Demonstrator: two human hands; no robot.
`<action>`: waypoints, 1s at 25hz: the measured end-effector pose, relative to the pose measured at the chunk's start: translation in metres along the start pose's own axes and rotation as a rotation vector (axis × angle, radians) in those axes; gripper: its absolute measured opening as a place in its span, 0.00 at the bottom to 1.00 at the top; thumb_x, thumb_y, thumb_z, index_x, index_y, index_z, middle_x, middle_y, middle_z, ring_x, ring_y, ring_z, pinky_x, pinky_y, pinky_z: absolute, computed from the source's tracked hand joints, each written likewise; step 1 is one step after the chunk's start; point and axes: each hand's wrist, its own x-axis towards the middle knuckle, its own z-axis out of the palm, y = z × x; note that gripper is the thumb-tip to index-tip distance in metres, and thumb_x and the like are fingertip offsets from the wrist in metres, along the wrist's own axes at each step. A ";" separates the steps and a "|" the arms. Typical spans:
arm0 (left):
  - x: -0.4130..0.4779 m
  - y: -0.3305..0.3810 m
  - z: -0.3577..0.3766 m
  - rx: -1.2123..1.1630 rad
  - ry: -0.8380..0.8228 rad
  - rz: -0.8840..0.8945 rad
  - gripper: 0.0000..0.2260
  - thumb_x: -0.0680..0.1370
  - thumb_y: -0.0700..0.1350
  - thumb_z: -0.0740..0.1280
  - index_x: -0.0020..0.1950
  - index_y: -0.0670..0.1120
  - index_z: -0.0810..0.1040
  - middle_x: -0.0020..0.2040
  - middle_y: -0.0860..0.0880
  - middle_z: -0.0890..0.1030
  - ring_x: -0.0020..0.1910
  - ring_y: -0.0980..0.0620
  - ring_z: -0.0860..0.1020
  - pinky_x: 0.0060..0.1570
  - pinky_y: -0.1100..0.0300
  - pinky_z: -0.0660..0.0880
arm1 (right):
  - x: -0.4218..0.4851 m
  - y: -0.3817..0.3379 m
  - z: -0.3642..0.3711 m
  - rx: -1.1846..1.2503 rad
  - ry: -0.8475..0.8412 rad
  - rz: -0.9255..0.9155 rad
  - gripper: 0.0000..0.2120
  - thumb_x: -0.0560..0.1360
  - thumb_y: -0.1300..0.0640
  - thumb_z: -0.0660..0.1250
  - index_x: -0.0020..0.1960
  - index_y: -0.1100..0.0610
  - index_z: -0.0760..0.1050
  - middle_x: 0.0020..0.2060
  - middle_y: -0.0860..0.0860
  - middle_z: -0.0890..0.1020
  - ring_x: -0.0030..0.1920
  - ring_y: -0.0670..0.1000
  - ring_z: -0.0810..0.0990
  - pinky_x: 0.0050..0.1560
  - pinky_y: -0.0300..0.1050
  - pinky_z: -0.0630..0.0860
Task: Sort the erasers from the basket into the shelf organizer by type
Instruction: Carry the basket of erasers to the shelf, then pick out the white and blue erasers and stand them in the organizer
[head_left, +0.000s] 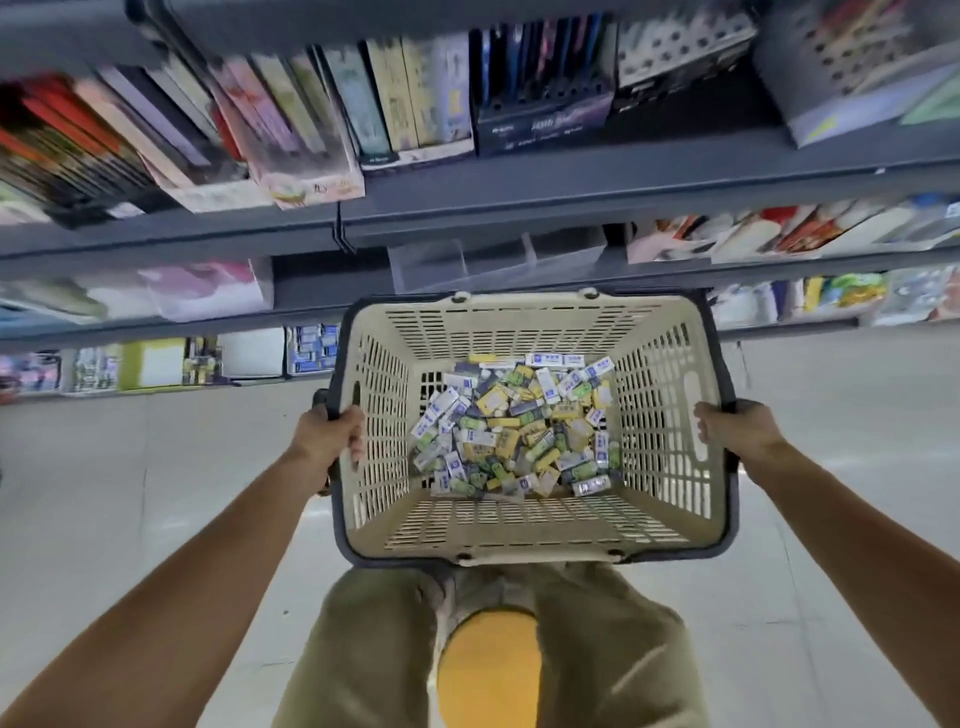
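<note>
Head view: the camera looks down past two bare forearms at a basket held out in front of store shelving.
Basket (519, 525): cream plastic with slotted walls and a dark rim, held in the air above the floor, its far rim just below the middle shelf.
Erasers (514, 431): a loose, mixed heap on the bottom of the basket, in blue-and-white, yellow and green wrappers, lying at every angle and overlapping. The print on them is too small to read.
Left hand (332, 436): grips the basket's left rim, fingers curled over the edge and down the inside wall.
Right hand (737, 431): grips the right rim at about the same height, thumb on the inside, the other fingers wrapped round the outer edge.
Shelf organizer (498, 262): a clear plastic tray with upright dividers, on the shelf just beyond the basket's far rim. It is blurred, so its contents cannot be told.
Shelves (571, 192): grey metal, several tiers.
Top tier: upright notebooks (291, 119) and boxed stationery.
Lower tiers: more packaged goods (311, 348), blurred.
Floor (130, 493): pale tiles.
Trousers (597, 649): khaki, under the basket's near rim.
Yellow shape (488, 670): rounded, between the legs; what it is cannot be told.
</note>
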 end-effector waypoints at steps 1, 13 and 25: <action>0.011 -0.008 0.003 -0.015 -0.012 -0.005 0.08 0.79 0.40 0.64 0.41 0.40 0.71 0.29 0.44 0.72 0.18 0.54 0.69 0.22 0.61 0.73 | 0.008 0.006 0.009 -0.004 0.002 -0.008 0.07 0.74 0.60 0.67 0.40 0.63 0.75 0.28 0.54 0.75 0.28 0.51 0.74 0.31 0.43 0.70; 0.112 -0.074 0.048 -0.079 -0.002 -0.012 0.05 0.79 0.38 0.63 0.44 0.38 0.72 0.33 0.43 0.74 0.22 0.53 0.71 0.29 0.59 0.71 | 0.085 0.064 0.087 -0.027 0.037 -0.003 0.07 0.73 0.61 0.67 0.44 0.66 0.76 0.30 0.55 0.77 0.33 0.55 0.76 0.41 0.48 0.75; 0.069 -0.075 0.080 0.393 0.399 0.697 0.19 0.73 0.36 0.68 0.63 0.36 0.71 0.58 0.38 0.74 0.60 0.42 0.71 0.60 0.65 0.61 | 0.055 0.051 0.106 -0.421 0.371 -0.751 0.14 0.72 0.63 0.66 0.57 0.67 0.76 0.54 0.68 0.74 0.57 0.68 0.71 0.59 0.57 0.68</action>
